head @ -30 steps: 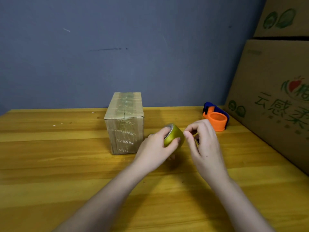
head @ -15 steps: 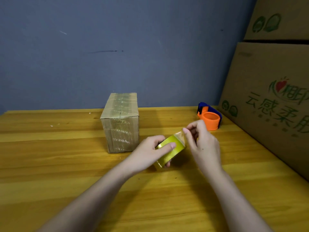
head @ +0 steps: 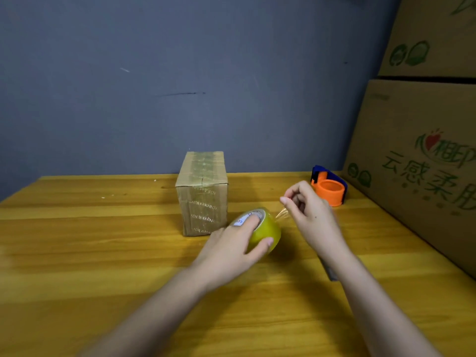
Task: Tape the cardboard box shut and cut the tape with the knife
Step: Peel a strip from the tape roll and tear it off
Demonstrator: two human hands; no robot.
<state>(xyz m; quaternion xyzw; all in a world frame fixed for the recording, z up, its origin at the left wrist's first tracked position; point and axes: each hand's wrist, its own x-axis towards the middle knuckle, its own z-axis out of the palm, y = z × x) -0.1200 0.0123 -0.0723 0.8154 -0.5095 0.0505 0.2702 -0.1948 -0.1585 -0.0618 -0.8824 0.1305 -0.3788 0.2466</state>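
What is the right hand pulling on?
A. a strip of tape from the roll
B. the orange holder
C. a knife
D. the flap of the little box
A: the right hand pinches a clear strip of tape stretched from the tape roll, which the left hand holds.

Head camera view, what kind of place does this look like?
Probably a packing or storage corner, not a kitchen or lab. Big printed cartons are stacked at the right, a small box stands on the wooden table, and the left hand holds a tape roll while the right hand peels its end.
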